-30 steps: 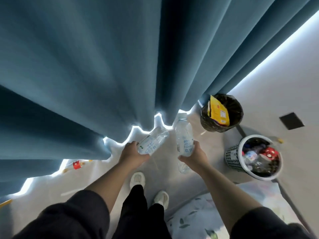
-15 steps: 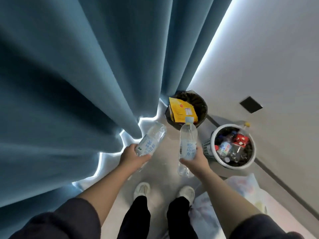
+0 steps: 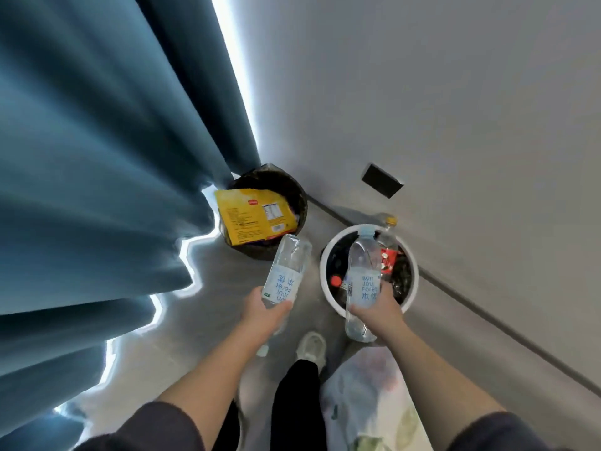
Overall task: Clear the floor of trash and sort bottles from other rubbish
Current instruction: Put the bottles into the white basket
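My left hand (image 3: 265, 312) grips a clear plastic water bottle (image 3: 287, 271) with a white and blue label, tilted with its base pointing up and away, over the floor between the two bins. My right hand (image 3: 379, 312) grips a second clear bottle (image 3: 362, 271) of the same kind, upright with its pale cap up, held over the near rim of the white basket (image 3: 328, 288). That basket holds several bottles, one with a red label (image 3: 388, 258). The dark bin (image 3: 297, 203) behind holds a yellow packet (image 3: 250, 219).
Blue curtains (image 3: 97, 190) hang at the left, down to the grey floor. A grey wall (image 3: 455, 109) with a dark socket plate (image 3: 382, 180) runs at the right. A bottle with a yellow cap (image 3: 390, 221) stands behind the basket. Patterned fabric (image 3: 374, 402) lies beside my shoe (image 3: 312, 348).
I have turned right and stepped closer to the bins. Both hands carried their bottles forward, and the right bottle is now over the white basket's rim.
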Demonstrator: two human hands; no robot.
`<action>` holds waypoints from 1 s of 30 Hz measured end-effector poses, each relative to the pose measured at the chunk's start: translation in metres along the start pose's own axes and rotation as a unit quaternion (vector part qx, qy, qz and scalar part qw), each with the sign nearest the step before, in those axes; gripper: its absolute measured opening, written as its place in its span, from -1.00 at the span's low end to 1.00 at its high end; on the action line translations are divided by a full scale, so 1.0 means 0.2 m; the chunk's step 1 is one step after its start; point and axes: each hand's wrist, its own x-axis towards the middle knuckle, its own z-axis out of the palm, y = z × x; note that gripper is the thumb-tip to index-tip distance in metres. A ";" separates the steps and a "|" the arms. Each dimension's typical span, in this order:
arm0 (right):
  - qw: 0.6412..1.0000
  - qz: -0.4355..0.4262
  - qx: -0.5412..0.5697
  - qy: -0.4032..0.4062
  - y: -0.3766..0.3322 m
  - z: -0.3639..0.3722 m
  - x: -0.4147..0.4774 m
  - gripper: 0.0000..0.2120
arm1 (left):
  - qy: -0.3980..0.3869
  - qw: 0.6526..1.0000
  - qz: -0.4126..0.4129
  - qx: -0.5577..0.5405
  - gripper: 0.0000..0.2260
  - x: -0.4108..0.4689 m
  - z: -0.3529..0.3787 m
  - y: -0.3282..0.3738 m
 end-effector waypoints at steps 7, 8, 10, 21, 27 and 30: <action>0.999 0.024 0.007 0.048 0.26 -0.13 0.43 -0.35 | -0.052 0.995 0.014 0.083 -0.68 0.35 0.56 0.17; 0.998 0.025 0.006 0.055 0.29 -0.13 0.48 -0.36 | -0.059 0.995 0.009 0.084 -0.67 0.40 0.62 0.18; 0.997 0.027 0.008 0.073 0.34 -0.14 0.57 -0.38 | -0.070 0.994 -0.001 0.078 -0.61 0.50 0.75 0.21; 0.991 0.053 0.018 0.118 0.56 -0.11 0.91 -0.33 | -0.087 0.990 0.044 0.101 -0.60 0.93 1.22 0.17; 0.983 0.052 0.059 0.166 0.54 -0.11 0.96 -0.26 | -0.054 0.983 0.052 0.165 -0.61 0.96 1.20 0.13; 0.978 0.055 0.088 0.182 0.52 -0.08 0.95 -0.24 | -0.069 0.971 0.066 0.221 -0.64 0.96 1.16 0.13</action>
